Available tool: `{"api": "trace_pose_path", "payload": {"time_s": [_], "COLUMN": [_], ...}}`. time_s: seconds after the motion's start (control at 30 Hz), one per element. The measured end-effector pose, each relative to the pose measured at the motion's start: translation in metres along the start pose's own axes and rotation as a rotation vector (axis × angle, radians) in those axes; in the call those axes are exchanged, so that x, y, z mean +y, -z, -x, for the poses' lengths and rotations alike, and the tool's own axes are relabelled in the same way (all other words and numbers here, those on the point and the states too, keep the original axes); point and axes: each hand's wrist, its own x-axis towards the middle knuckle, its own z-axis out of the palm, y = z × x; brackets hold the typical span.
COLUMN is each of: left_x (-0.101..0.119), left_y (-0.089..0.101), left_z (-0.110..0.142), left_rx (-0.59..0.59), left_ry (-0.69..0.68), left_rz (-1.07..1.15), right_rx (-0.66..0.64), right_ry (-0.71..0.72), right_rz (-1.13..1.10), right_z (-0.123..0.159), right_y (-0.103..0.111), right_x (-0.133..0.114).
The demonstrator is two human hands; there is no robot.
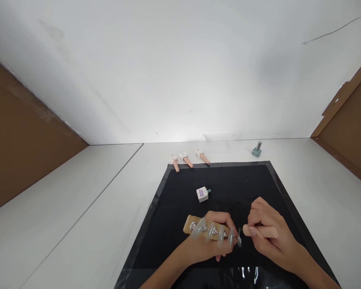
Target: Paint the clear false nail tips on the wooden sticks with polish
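My left hand is closed around a wooden nail display stand with silver round mounts. Several long, clear false nails sit along it, slanting across the wood. At its right end a single clear nail tip stands nearly upright. My right hand grips the peach handle of a nail polish brush. The brush end points left and meets or nearly meets that last nail tip; I cannot tell if they touch. Beyond my hands, an open white polish bottle lies tipped on the black mat, its neck to the right.
A black mat with taped edges covers the table's middle. Three white bottles with peach caps lie along its far edge. A teal polish bottle stands at the back right. Brown cardboard panels flank the white table.
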Motion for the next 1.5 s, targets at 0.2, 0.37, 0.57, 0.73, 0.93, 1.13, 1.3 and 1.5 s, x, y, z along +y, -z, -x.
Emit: {"api": "trace_pose_path", "payload": {"time_s": [0.2, 0.37, 0.57, 0.73, 0.93, 1.13, 1.3, 1.5], "left_x": [0.002, 0.002, 0.006, 0.006, 0.006, 0.009, 0.012, 0.009], "left_y": [0.000, 0.000, -0.004, -0.005, -0.001, -0.001, -0.005, -0.004], "left_z": [0.003, 0.002, 0.001, 0.003, 0.005, 0.003, 0.002, 0.003], "left_rx": [-0.001, 0.006, 0.022, 0.030, 0.020, 0.045, 0.063, 0.045], "left_ry": [-0.006, 0.014, 0.001, -0.022, -0.045, -0.018, 0.003, -0.008], "left_rz": [-0.001, 0.007, -0.057, -0.082, -0.085, -0.066, -0.105, -0.093], "right_rx": [0.081, -0.052, -0.083, -0.022, 0.092, -0.079, -0.097, 0.058], "right_ry": [-0.052, -0.048, -0.039, -0.041, -0.067, -0.058, -0.047, -0.026], "right_rz": [-0.066, -0.193, -0.072, -0.002, -0.037, -0.151, -0.053, 0.003], "right_z": [0.002, -0.002, -0.002, 0.000, 0.003, -0.003, -0.002, 0.003], "right_y": [0.000, 0.000, 0.000, 0.001, -0.002, 0.000, 0.000, -0.003], "right_x": [0.000, -0.002, -0.001, 0.000, 0.000, -0.004, -0.003, 0.002]}}
